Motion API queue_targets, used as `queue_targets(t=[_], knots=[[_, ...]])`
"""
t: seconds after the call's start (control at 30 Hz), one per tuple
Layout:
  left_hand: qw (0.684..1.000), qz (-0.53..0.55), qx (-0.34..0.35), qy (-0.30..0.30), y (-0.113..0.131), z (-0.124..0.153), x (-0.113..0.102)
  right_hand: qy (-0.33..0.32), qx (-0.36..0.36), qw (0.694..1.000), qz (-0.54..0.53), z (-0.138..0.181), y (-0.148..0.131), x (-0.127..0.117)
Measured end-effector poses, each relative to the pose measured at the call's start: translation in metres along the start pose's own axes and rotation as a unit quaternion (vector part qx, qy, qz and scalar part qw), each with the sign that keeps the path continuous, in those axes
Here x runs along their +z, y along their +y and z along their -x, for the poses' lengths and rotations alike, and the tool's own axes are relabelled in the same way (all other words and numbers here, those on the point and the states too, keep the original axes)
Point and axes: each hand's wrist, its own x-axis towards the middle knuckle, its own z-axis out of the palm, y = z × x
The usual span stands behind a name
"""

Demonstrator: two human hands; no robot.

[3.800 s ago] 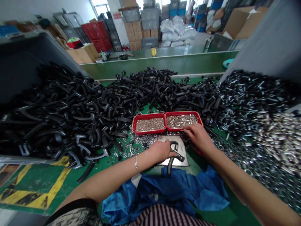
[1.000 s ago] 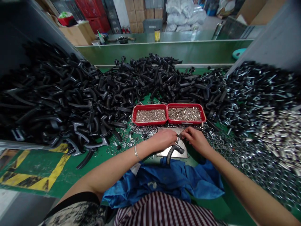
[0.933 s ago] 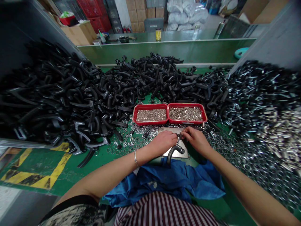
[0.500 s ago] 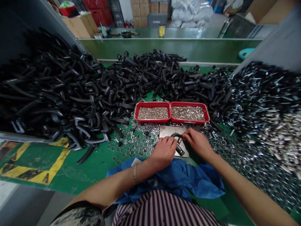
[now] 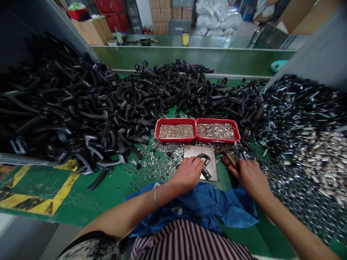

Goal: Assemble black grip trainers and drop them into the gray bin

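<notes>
My left hand (image 5: 189,174) is closed on a curved black handle part (image 5: 205,172) and holds it down on a small steel plate (image 5: 195,151) on the green bench. A small metal piece stands in the part near my fingertips. My right hand (image 5: 249,176) lies to the right of the plate, its fingers wrapped round the shaft of a small hammer (image 5: 225,153) whose head points toward the plate. Behind the plate sit two joined red trays: the left tray (image 5: 175,121) holds fine metal bits and the right tray (image 5: 218,120) holds short metal pins.
A big heap of black handle parts (image 5: 81,108) fills the left and back. Black and silver pieces (image 5: 306,119) pile up at the right. Loose washers (image 5: 154,166) litter the bench by the plate. A blue cloth (image 5: 206,207) lies over my lap.
My right hand has left the black part and moved right, where it now grips the hammer. My left hand keeps the part on the plate.
</notes>
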Motion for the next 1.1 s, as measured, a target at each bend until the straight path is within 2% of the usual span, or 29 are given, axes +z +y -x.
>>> queue_targets(t=[0.07, 0.13, 0.23, 0.3, 0.43, 0.57, 0.7, 0.83, 0.93, 1.0, 1.1], knots=[[1.000, 0.000, -0.006, 0.001, 0.001, -0.001, 0.000, -0.011, 0.000, 0.999, -0.047, 0.003, 0.007, 0.004], [1.000, 0.004, -0.010, 0.003, 0.003, -0.001, 0.000, -0.008, 0.033, 0.991, -0.129, 0.003, 0.009, 0.002], [1.000, 0.011, -0.015, 0.008, 0.004, 0.000, 0.000, -0.049, 0.095, 0.957, -0.270, 0.003, 0.002, -0.012], [1.000, 0.014, -0.018, 0.010, 0.004, 0.000, 0.001, -0.064, 0.092, 0.940, -0.321, 0.008, -0.006, -0.023], [1.000, 0.020, -0.019, 0.012, 0.003, -0.001, 0.002, -0.004, 0.023, 0.948, -0.317, 0.023, -0.021, -0.034], [0.999, 0.033, -0.024, 0.019, 0.004, 0.000, 0.005, -0.048, 0.001, 0.940, -0.338, 0.027, -0.026, -0.035], [0.994, 0.065, -0.074, 0.050, 0.005, 0.004, 0.008, -0.010, 0.036, 0.939, -0.341, 0.023, -0.025, -0.037], [0.985, 0.118, -0.103, 0.070, 0.005, 0.008, 0.014, -0.071, -0.036, 0.945, -0.317, 0.018, -0.027, -0.043], [0.978, 0.148, -0.121, 0.084, 0.004, 0.009, 0.021, -0.031, -0.053, 0.940, -0.335, 0.017, -0.035, -0.050], [0.975, 0.152, -0.132, 0.091, 0.004, 0.009, 0.024, -0.018, -0.045, 0.949, -0.312, 0.016, -0.042, -0.053], [0.975, 0.148, -0.141, 0.090, 0.005, 0.008, 0.025, -0.090, -0.066, 0.953, -0.282, 0.011, -0.049, -0.054]])
